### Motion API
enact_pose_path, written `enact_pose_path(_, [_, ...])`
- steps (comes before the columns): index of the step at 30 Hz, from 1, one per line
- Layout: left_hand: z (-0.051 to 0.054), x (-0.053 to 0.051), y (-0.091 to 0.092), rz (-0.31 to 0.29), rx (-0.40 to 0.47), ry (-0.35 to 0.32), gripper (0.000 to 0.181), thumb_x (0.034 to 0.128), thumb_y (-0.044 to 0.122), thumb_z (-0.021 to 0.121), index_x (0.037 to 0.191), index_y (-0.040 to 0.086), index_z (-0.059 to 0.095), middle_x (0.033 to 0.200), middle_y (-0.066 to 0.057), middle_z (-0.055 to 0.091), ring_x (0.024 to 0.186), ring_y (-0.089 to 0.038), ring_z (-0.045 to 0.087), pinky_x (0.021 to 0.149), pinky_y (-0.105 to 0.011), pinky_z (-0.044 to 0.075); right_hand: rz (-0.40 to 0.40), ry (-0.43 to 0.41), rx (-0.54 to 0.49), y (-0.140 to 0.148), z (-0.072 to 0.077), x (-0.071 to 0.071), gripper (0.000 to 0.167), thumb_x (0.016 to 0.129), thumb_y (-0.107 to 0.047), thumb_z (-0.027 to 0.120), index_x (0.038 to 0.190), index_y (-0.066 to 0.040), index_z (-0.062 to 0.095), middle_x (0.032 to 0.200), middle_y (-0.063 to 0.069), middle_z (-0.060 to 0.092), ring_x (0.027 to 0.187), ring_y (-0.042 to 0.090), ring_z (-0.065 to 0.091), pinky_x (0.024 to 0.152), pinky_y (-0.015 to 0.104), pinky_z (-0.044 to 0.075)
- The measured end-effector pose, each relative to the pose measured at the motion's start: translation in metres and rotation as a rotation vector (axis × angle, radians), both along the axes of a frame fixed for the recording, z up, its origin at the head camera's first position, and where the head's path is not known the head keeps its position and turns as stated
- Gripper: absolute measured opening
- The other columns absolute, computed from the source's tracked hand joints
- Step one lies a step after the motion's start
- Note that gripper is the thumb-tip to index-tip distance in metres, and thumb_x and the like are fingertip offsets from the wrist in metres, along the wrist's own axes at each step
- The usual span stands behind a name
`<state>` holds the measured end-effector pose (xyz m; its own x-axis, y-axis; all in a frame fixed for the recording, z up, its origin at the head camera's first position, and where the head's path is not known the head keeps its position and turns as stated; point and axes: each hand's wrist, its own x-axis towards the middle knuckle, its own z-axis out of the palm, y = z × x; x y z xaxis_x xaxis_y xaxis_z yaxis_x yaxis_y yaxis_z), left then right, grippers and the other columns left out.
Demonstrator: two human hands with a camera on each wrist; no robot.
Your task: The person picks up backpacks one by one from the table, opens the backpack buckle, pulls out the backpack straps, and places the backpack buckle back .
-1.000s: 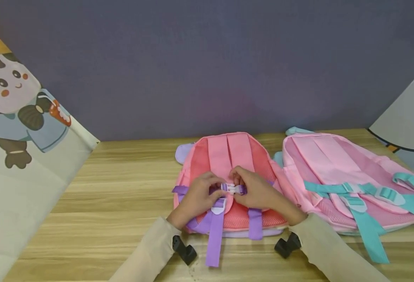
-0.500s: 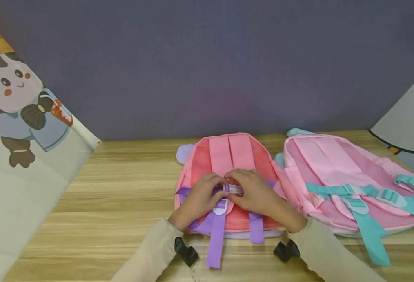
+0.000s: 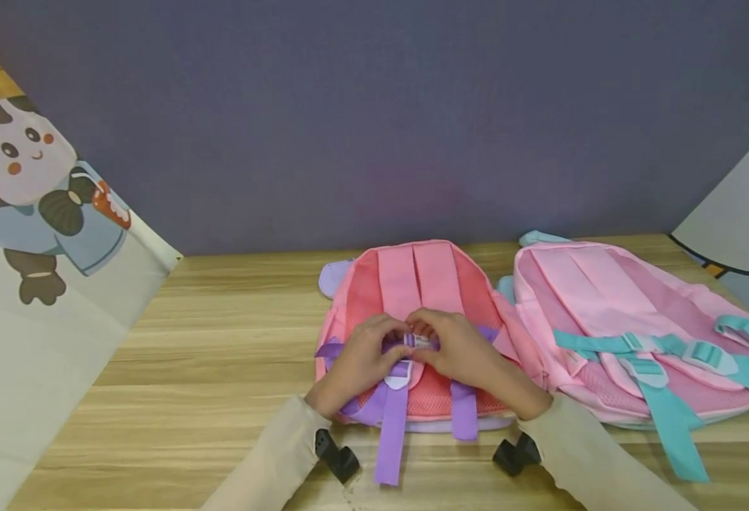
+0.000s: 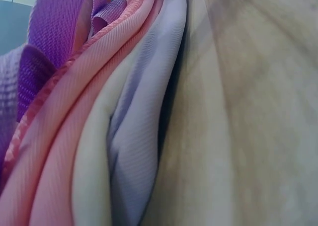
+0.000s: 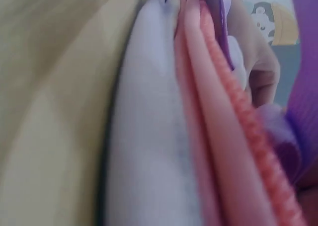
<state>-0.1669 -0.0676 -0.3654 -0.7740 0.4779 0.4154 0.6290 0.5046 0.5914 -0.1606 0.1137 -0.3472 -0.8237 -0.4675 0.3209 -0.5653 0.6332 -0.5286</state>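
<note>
A coral-pink backpack (image 3: pixel 362 291) lies on the wooden table with its shoulder straps facing up. At its middle is a white side-release buckle (image 3: pixel 420 341) on purple webbing. My left hand (image 3: pixel 358 362) pinches the buckle's left end between curled fingers and thumb. From the other side my right hand (image 3: pixel 467 351) pinches its right end, and the two hands' fingertips nearly meet. The fingers partly hide the buckle, so whether it is fully fastened cannot be made out. A white strap adjuster (image 3: pixel 398 375) with a hanging purple strap (image 3: pixel 390 440) lies just below.
Close on the right lies a light pink backpack (image 3: pixel 604 284) with teal straps (image 3: pixel 671 426). Behind both bags rises a dark grey panel (image 3: pixel 374 128). A printed panel (image 3: pixel 49 284) borders the wooden table (image 3: pixel 221 341) on the left.
My right hand has shifted left over the buckle, which is now more covered than a second ago. Both hands are closer together. Over the last half second they have hardly moved.
</note>
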Motion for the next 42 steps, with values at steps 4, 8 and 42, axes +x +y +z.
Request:
enact_pose_path(4, [0.003, 0.000, -0.002, -0.013, -0.001, -0.095, 0.022, 0.0836, 0.005, 0.070, 0.105, 0.002, 0.065, 0.093, -0.008, 0.064, 0.085, -0.017, 0.059, 0.076, -0.024, 0.050, 0.029, -0.061, -0.086, 0.003, -0.006, -0.003, 0.032, 0.078, -0.005, 0.076, 0.106, -0.008, 0.063, 0.090, -0.001, 0.065, 0.083, 0.011, 0.060, 0.074, 0.026, 0.052])
enact_pose_path(8, [0.008, -0.001, -0.005, -0.023, -0.030, -0.167, 0.020, 0.0854, 0.005, 0.068, 0.105, 0.002, 0.064, 0.094, -0.007, 0.063, 0.085, -0.014, 0.058, 0.076, -0.024, 0.050, 0.054, -0.060, -0.122, 0.006, -0.009, -0.003, 0.031, 0.078, -0.002, 0.075, 0.106, -0.007, 0.062, 0.091, 0.001, 0.065, 0.083, 0.013, 0.060, 0.074, 0.027, 0.051])
enact_pose_path(42, [0.007, 0.003, 0.004, 0.172, 0.001, -0.194, 0.006, 0.0839, -0.001, 0.064, 0.082, 0.003, 0.068, 0.079, -0.005, 0.061, 0.068, -0.010, 0.051, 0.062, -0.020, 0.043, 0.070, 0.047, -0.077, 0.005, -0.014, -0.003, 0.028, 0.076, -0.008, 0.077, 0.103, -0.010, 0.069, 0.088, -0.003, 0.059, 0.071, 0.006, 0.049, 0.067, 0.023, 0.044])
